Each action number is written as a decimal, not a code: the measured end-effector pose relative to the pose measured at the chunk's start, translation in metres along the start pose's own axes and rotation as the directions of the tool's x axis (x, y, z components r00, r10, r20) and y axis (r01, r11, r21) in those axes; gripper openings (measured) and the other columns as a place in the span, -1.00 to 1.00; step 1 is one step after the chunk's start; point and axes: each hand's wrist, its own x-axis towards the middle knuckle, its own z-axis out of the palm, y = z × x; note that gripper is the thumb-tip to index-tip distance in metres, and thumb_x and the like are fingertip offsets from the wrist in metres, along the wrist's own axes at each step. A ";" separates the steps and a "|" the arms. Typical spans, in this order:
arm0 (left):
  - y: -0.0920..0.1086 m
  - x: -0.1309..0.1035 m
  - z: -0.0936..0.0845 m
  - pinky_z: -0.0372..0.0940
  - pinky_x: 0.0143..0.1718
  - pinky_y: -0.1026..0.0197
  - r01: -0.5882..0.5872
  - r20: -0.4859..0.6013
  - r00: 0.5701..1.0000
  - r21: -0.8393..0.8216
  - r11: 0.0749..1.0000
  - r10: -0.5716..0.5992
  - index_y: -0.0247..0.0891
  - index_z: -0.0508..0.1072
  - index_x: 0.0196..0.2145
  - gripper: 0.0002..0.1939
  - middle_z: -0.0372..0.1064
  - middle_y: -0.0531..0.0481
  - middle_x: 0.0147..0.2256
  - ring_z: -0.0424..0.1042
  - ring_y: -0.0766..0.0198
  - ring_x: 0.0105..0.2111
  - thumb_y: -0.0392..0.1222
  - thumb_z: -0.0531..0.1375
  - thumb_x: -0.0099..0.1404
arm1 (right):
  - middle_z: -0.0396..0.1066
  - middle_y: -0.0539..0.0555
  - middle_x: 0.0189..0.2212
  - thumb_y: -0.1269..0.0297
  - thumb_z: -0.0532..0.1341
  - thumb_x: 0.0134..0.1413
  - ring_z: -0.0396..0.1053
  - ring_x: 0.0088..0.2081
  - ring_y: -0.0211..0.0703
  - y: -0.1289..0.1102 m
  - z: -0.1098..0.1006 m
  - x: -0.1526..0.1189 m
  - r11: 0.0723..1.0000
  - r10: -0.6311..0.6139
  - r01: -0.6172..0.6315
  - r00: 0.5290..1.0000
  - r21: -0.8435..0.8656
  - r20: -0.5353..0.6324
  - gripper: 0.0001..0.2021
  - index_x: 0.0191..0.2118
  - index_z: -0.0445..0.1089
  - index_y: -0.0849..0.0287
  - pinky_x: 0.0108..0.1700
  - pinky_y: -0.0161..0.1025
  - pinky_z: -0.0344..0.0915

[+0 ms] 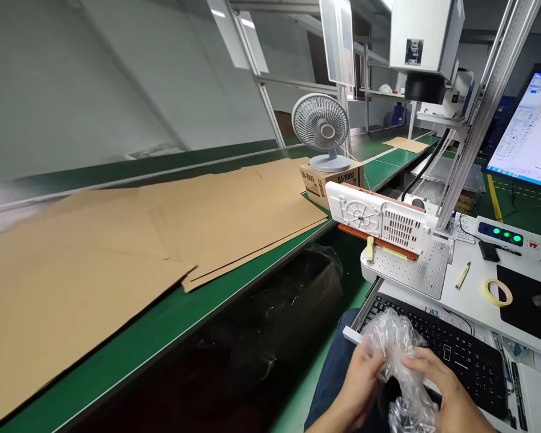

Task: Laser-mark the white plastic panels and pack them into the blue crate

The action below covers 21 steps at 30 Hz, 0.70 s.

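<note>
Crumpled clear plastic film (394,331), perhaps a bag, is bunched between my two hands above the front of the keyboard drawer. My left hand (360,373) grips it from the left with curled fingers. On the other side, my right hand (442,379) pinches the film, its fingers bent inward. Something dark shows below the film between the hands; I cannot make out what it is. A black keyboard (460,355) lies just beyond and to the right of my hands.
Brown cardboard sheets (234,210) cover the green conveyor (162,355) at left. A fan (322,123) stands on a carton (313,183). A white slotted panel (374,218) stands on a perforated plate (421,270) under a machine head (426,42). Tape (490,299) and a cutter (463,275) lie right.
</note>
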 end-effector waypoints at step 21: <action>0.093 0.070 -0.033 0.52 0.23 -0.19 -0.284 0.493 0.870 0.505 0.815 -0.002 -0.01 0.48 0.39 -0.33 0.42 -0.24 0.38 0.48 -0.22 0.32 0.00 0.46 0.37 | 0.69 0.23 -0.15 -0.05 0.63 -0.30 0.66 -0.13 0.23 0.016 -0.025 0.138 0.909 0.374 -0.110 0.640 0.401 -0.671 -0.38 -0.10 0.60 0.18 -0.08 0.02 0.62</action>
